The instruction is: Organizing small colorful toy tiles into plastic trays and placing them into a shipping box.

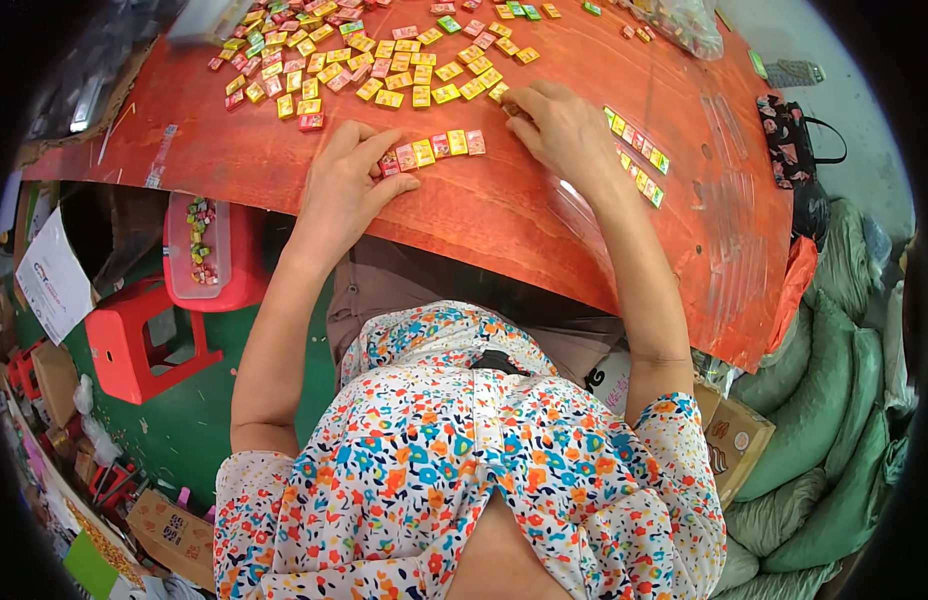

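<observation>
At eleven o'clock, the left hand point(348, 177) pinches one end of a box row point(439, 149); at one, the right hand point(566, 130) curls by a yellow box point(498, 92), grip unclear.

Two hands point(346, 180), three rows of boxes point(441, 146)

Pile cropped, contacts unclear
Pile of small boxes point(385, 48) and clear bag point(690, 27) are cut off at top. Row's point(424, 152) left end is partly covered by left hand point(346, 170); fingertip contact of right hand point(564, 122) can't be made out.
</observation>
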A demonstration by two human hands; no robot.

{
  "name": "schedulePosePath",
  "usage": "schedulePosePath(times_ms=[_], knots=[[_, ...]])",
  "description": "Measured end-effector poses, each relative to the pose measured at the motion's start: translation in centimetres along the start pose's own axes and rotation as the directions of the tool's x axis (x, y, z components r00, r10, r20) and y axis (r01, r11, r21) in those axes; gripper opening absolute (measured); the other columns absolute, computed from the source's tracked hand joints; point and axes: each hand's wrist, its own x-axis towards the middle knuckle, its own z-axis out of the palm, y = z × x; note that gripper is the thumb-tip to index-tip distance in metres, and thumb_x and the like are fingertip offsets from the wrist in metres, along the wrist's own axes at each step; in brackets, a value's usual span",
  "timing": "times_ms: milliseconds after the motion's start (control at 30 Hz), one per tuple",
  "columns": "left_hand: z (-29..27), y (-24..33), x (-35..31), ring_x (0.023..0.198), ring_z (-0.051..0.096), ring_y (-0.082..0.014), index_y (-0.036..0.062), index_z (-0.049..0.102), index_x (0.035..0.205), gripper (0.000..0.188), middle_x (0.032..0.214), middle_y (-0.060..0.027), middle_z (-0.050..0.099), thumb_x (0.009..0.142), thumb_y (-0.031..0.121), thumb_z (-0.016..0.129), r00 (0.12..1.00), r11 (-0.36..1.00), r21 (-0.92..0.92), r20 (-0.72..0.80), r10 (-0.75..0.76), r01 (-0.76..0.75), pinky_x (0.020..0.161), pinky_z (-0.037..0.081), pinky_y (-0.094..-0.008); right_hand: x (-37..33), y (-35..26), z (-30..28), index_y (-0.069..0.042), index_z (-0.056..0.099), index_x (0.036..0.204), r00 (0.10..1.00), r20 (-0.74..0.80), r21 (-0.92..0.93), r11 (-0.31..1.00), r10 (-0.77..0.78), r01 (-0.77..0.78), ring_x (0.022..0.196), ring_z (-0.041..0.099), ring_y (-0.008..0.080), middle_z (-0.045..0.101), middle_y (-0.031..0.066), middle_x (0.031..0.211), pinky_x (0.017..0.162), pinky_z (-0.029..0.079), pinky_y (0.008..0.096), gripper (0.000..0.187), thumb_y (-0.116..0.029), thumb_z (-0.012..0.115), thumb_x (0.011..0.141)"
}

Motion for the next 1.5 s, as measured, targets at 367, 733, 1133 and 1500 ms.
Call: schedulePosePath(times_ms=[367, 733, 1133, 1500], knots=[[0.9, -0.6, -0.8, 0.064, 0.05, -0.0098, -0.0001, 0.066, 0.111, 0.042, 0.09, -0.0036, 0.056, 0.073, 0.011, 0.081, 0.992, 0.997, -0.068, -0.122, 0.025, -0.033, 0.058, 0.045, -0.0231, 0.7, 0.2, 0.1, -0.006, 0.063, 0.092, 0.985, -0.002, -0.037, 0.984, 0.173, -0.173, 0.082, 0.065, 0.0338, 0.065, 0.0139, 0.089, 0.069, 0.051, 0.0434, 0.018, -0.023, 0.061, 0.086], [1.1, -0.4, -1.0, 0.062, 0.056, -0.0116, -0.001, 0.066, 0.107, 0.035, 0.088, -0.006, 0.057, 0.078, 0.014, 0.079, 0.987, 0.997, -0.057, -0.158, 0.034, -0.044, 0.056, 0.049, -0.0247, 10.0, 7.8, 1.4, -0.011, 0.065, 0.111, 0.973, -0.151, -0.089, 0.978, 0.174, -0.189, 0.102, 0.062, 0.0319, 0.067, 0.0122, 0.103, 0.081, 0.051, 0.0443, 0.026, -0.021, 0.057, 0.088], [0.9, -0.7, -0.7, 0.075, 0.06, -0.0213, 0.0011, 0.065, 0.111, 0.046, 0.094, -0.0091, 0.056, 0.071, 0.017, 0.082, 0.993, 0.998, -0.048, -0.115, 0.029, -0.035, 0.066, 0.052, -0.0316, 4.1, 2.5, -1.6, -0.009, 0.064, 0.114, 0.999, 0.031, 0.385, 0.921, 0.044, -0.052, 0.09, 0.066, 0.0273, 0.068, 0.0109, 0.101, 0.077, 0.052, 0.0378, 0.031, -0.013, 0.064, 0.083], [0.4, 0.4, 0.7, 0.085, 0.062, -0.0289, 0.0006, 0.066, 0.108, 0.041, 0.095, -0.0121, 0.059, 0.072, 0.017, 0.08, 0.993, 0.986, 0.12, 0.002, 0.115, -0.114, 0.074, 0.05, -0.0381, -1.1, -2.1, 0.9, -0.006, 0.063, 0.113, 0.99, 0.062, 0.327, 0.94, -0.128, 0.101, 0.092, 0.063, 0.0327, 0.062, 0.0144, 0.101, 0.078, 0.052, 0.0412, 0.032, -0.017, 0.066, 0.083]])
